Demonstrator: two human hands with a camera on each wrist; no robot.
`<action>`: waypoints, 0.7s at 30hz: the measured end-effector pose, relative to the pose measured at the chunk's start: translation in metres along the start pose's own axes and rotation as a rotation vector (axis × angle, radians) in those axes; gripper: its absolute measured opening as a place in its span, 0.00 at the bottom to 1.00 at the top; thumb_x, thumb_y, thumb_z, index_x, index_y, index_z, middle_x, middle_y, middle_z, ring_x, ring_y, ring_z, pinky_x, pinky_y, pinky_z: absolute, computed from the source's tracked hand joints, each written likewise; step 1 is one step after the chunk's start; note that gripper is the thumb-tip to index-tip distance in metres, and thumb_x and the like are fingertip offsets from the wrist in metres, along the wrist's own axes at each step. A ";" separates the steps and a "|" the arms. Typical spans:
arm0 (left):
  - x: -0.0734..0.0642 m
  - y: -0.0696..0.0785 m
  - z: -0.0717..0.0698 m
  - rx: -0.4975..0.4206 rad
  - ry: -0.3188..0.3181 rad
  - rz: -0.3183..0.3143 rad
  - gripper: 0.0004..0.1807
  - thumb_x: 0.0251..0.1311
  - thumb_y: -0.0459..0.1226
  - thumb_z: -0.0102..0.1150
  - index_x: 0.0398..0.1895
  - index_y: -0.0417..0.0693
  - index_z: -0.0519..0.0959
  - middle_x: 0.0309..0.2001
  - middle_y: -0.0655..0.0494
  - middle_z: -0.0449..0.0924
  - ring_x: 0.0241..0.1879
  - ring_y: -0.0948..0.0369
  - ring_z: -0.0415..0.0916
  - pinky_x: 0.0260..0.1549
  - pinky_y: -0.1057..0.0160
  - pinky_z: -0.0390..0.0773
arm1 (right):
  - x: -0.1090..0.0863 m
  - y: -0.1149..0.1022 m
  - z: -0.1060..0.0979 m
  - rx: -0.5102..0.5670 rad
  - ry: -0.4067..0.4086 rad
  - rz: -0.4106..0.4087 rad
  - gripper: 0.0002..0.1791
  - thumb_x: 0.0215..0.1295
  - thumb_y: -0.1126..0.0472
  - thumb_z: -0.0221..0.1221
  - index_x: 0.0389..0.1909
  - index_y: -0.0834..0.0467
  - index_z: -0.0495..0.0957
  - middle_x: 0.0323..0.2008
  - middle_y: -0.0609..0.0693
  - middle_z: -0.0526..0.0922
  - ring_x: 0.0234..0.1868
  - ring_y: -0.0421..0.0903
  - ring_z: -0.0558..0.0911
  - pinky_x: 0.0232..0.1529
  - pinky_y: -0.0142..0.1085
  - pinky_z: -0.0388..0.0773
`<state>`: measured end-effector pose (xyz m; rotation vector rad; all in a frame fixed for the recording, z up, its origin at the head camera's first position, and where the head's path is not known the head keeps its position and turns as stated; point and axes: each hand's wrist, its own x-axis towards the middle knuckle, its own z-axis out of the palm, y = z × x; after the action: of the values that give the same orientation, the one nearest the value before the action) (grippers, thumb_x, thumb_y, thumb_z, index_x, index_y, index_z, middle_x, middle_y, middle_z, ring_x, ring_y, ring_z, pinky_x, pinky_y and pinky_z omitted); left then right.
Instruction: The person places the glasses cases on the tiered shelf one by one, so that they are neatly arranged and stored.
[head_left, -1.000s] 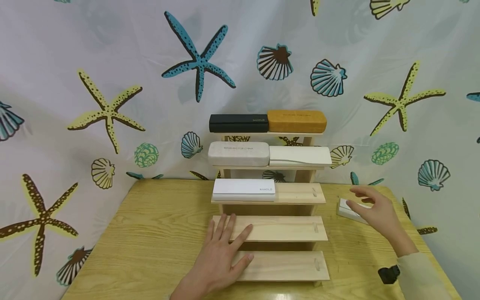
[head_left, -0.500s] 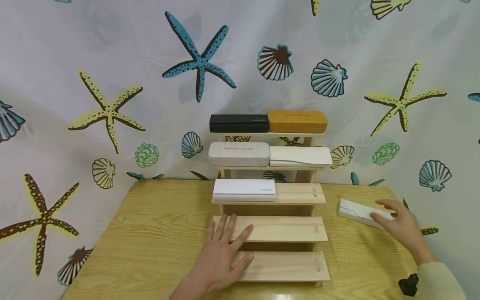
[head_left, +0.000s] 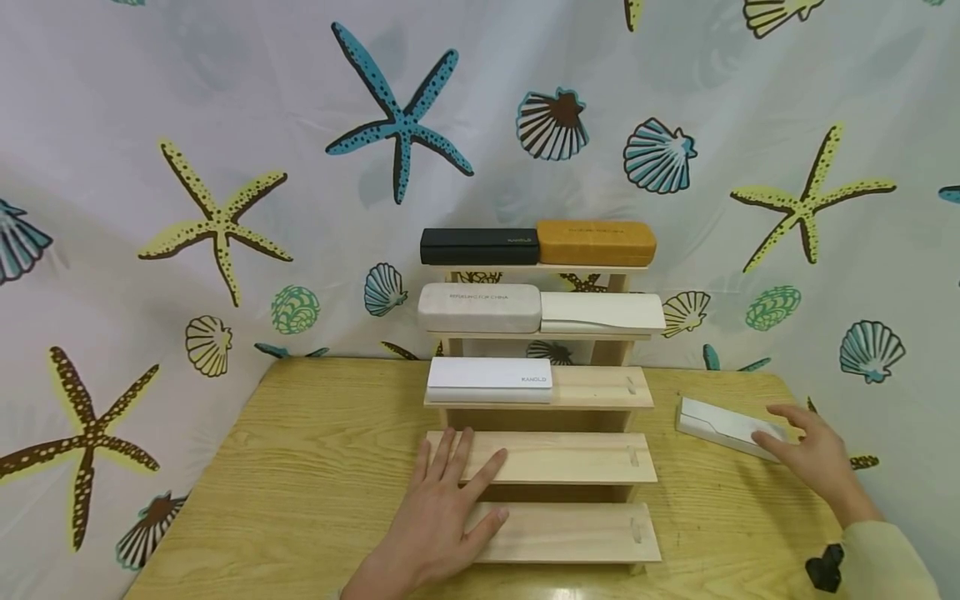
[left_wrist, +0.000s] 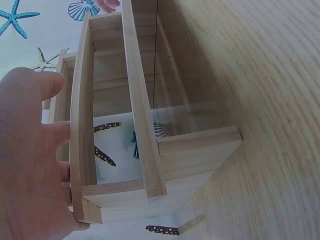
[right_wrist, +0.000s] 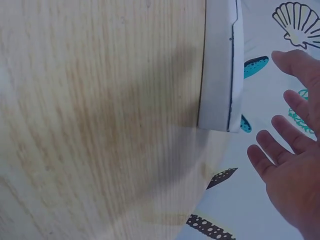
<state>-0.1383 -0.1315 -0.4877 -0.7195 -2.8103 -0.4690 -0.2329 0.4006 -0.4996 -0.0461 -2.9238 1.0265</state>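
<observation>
A light wooden stepped rack [head_left: 558, 457] stands in the middle of the table. My left hand [head_left: 438, 517] rests with spread fingers on the left end of its lower steps; the left wrist view shows the fingertips at the board edges [left_wrist: 77, 130]. At the right, a long white case [head_left: 723, 423], likely a glasses case, lies slantwise on the table. Over its right end hovers my right hand [head_left: 817, 462], thumb and fingers apart. In the right wrist view that hand [right_wrist: 300, 155] holds nothing, and a gap separates it from the case [right_wrist: 217, 75].
On the rack's upper steps sit a black case [head_left: 478, 247], an orange case [head_left: 596, 243], a marbled grey-white case [head_left: 478, 308], a cream case [head_left: 602, 312] and a white case [head_left: 489, 380]. A patterned cloth [head_left: 480, 100] hangs behind the wooden table [head_left: 300, 467].
My right hand has moved to the right and slightly nearer, from over the left part of the white case to its right end. The left hand stays put.
</observation>
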 end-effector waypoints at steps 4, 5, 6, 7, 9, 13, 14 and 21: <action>0.000 0.000 -0.001 0.002 -0.010 -0.005 0.35 0.75 0.56 0.53 0.82 0.62 0.63 0.83 0.34 0.49 0.84 0.35 0.44 0.79 0.29 0.45 | 0.002 0.005 -0.001 -0.017 -0.056 0.057 0.48 0.75 0.38 0.61 0.79 0.69 0.59 0.77 0.80 0.54 0.73 0.82 0.58 0.64 0.77 0.64; 0.000 0.000 -0.001 0.003 -0.012 -0.006 0.35 0.75 0.56 0.53 0.83 0.62 0.63 0.84 0.34 0.49 0.84 0.35 0.44 0.79 0.29 0.44 | 0.003 0.006 -0.002 -0.023 -0.064 0.066 0.49 0.74 0.37 0.61 0.79 0.69 0.58 0.77 0.80 0.53 0.73 0.82 0.57 0.65 0.77 0.63; 0.000 0.000 -0.001 0.006 -0.011 -0.004 0.35 0.75 0.56 0.53 0.83 0.62 0.63 0.84 0.34 0.49 0.84 0.35 0.44 0.79 0.29 0.45 | 0.003 0.008 -0.001 -0.030 -0.069 0.071 0.50 0.74 0.37 0.61 0.79 0.70 0.57 0.77 0.80 0.53 0.73 0.83 0.57 0.66 0.77 0.62; 0.000 0.000 -0.001 0.004 -0.011 -0.004 0.35 0.75 0.56 0.53 0.83 0.62 0.63 0.84 0.34 0.49 0.84 0.35 0.44 0.79 0.29 0.45 | 0.004 0.009 -0.001 -0.037 -0.070 0.075 0.50 0.74 0.38 0.62 0.79 0.70 0.57 0.77 0.81 0.52 0.73 0.83 0.56 0.66 0.77 0.62; 0.000 0.000 -0.001 0.006 -0.006 0.001 0.35 0.75 0.57 0.53 0.82 0.62 0.64 0.84 0.34 0.49 0.83 0.34 0.45 0.79 0.29 0.45 | 0.005 0.012 0.000 -0.047 -0.070 0.077 0.50 0.74 0.39 0.62 0.79 0.71 0.56 0.76 0.82 0.52 0.73 0.83 0.56 0.66 0.77 0.62; 0.000 0.000 -0.001 0.007 -0.002 0.004 0.35 0.76 0.57 0.52 0.82 0.63 0.63 0.84 0.34 0.49 0.83 0.34 0.46 0.79 0.29 0.46 | 0.007 0.018 0.002 -0.053 -0.085 0.086 0.52 0.74 0.40 0.63 0.79 0.73 0.53 0.76 0.84 0.51 0.72 0.84 0.57 0.67 0.76 0.63; 0.000 0.000 0.000 0.009 -0.002 0.003 0.35 0.76 0.57 0.52 0.82 0.63 0.63 0.84 0.35 0.49 0.83 0.34 0.46 0.79 0.29 0.46 | 0.007 0.019 0.002 -0.050 -0.093 0.090 0.53 0.74 0.40 0.63 0.79 0.73 0.52 0.75 0.84 0.51 0.72 0.84 0.58 0.67 0.76 0.63; -0.001 0.000 -0.001 0.004 -0.001 0.000 0.35 0.75 0.57 0.53 0.82 0.62 0.64 0.84 0.35 0.49 0.83 0.34 0.46 0.79 0.29 0.45 | 0.011 0.026 0.009 -0.039 -0.110 0.079 0.54 0.74 0.41 0.63 0.79 0.76 0.51 0.75 0.84 0.53 0.71 0.83 0.61 0.65 0.73 0.69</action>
<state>-0.1378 -0.1321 -0.4873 -0.7190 -2.8110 -0.4630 -0.2438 0.4156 -0.5229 -0.1106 -3.0646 1.0138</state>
